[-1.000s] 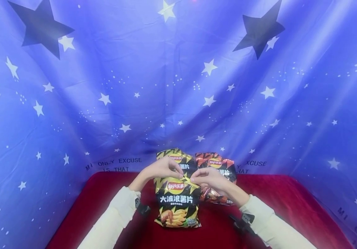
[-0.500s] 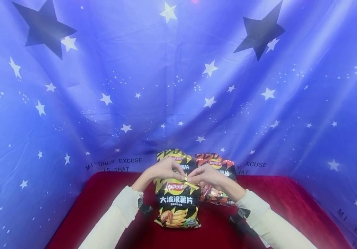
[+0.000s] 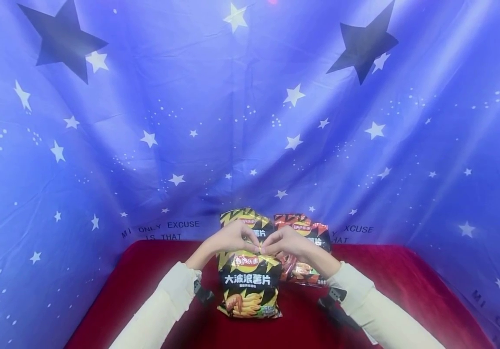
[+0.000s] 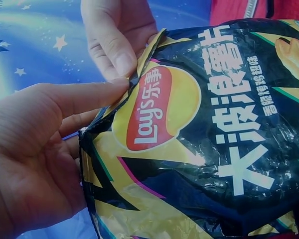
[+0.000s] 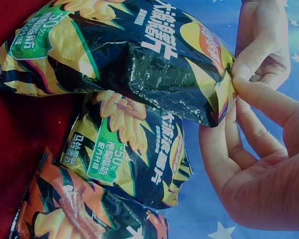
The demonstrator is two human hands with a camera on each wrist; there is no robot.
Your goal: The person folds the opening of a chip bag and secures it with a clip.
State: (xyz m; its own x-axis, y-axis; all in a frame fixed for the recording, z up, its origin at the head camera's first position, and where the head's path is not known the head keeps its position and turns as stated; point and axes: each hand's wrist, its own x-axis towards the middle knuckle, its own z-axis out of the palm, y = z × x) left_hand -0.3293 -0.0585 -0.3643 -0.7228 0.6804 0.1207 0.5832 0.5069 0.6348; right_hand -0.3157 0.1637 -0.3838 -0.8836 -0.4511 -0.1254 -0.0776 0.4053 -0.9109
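Note:
A black and yellow Lay's chip bag (image 3: 250,293) stands at the front with its printed face toward me. My left hand (image 3: 229,239) pinches its top edge between thumb and fingers. Right beside that, my right hand (image 3: 292,244) pinches the same edge, the fingertips of both hands meeting near the middle. In the left wrist view the edge is creased under the left thumb (image 4: 99,94), and the bag looks sealed there. The right wrist view shows the right fingers (image 5: 214,154) behind the bag and the thumb in front.
A second black and yellow chip bag (image 5: 134,154) stands behind the front one, partly hidden. To its right is a red and black chip bag (image 3: 304,274). All are on a red cloth-covered table (image 3: 385,291), with a blue starry curtain (image 3: 215,97) behind.
My right hand has shifted slightly left along the top edge, closing the gap to the left hand. The left hand has moved slightly right. The bags stay about where they were.

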